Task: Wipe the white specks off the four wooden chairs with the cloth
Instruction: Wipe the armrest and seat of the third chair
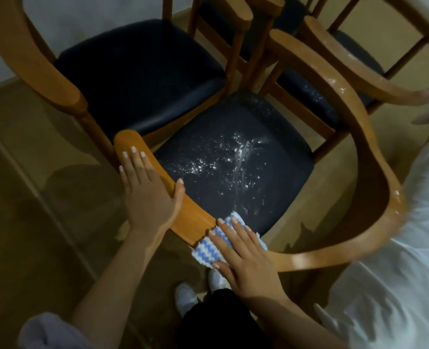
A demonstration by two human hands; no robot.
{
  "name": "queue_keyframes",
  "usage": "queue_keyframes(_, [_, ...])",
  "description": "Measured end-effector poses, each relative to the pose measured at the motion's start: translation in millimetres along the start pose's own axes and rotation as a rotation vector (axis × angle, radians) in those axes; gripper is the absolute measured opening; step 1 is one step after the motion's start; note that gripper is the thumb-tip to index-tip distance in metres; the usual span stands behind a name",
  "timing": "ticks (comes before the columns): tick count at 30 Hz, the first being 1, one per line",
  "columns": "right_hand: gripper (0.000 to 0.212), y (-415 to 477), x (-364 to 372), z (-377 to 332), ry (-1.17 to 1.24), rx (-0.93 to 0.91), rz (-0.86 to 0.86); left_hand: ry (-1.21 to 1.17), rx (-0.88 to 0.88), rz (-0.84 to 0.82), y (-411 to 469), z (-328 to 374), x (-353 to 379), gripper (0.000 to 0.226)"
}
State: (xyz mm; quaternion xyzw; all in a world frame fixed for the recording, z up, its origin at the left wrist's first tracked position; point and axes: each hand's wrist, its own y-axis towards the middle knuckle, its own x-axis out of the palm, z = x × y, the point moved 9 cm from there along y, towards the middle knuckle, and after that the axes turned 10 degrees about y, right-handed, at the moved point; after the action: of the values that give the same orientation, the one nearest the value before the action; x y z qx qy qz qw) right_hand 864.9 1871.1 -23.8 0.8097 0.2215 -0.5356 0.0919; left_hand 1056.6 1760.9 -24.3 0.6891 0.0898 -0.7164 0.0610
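Fingers of my right hand (243, 255) lie spread, pressing the blue-white cloth (203, 251) flat on the nearest wooden chair's armrest (190, 220). My left hand (148, 195) rests beside on this armrest, fingers straight. White specks (208, 167) cover its dark seat (279, 177).

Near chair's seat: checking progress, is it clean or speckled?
Speckled: white specks and a smear cover the dark seat; the right hand presses the cloth on the wooden armrest instead.

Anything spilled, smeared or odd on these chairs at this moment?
White specks and a smeared streak lie across the near seat. More specks dust the seat behind it and the wooden rail. The left chair's seat looks clean. The right hand presses the cloth on that rail, not the seat.
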Motion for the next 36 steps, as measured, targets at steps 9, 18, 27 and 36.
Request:
queue_keyframes(9, [0.052,-71.0,-37.2,73.8,0.039,0.108,0.032,-0.024,0.001,0.022,-2.3,0.8,-1.3,0.09])
queue_keyframes(18, [0.05,-56.7,-20.2,54.2,0.15,0.16,0.037,-0.011,-0.009,0.023,-2.2,0.2,-1.9,0.089])
queue_keyframes(27, [0.05,7.6,-1.3,-8.5,0.141,0.117,0.052,0.002,-0.005,0.016,-1.4,0.8,-1.2,0.087])
queue_keyframes(36, [0.048,-46.7,-18.2,53.8,0.096,0.13,0.031,-0.013,-0.005,0.006,-2.3,1.5,0.9,0.089])
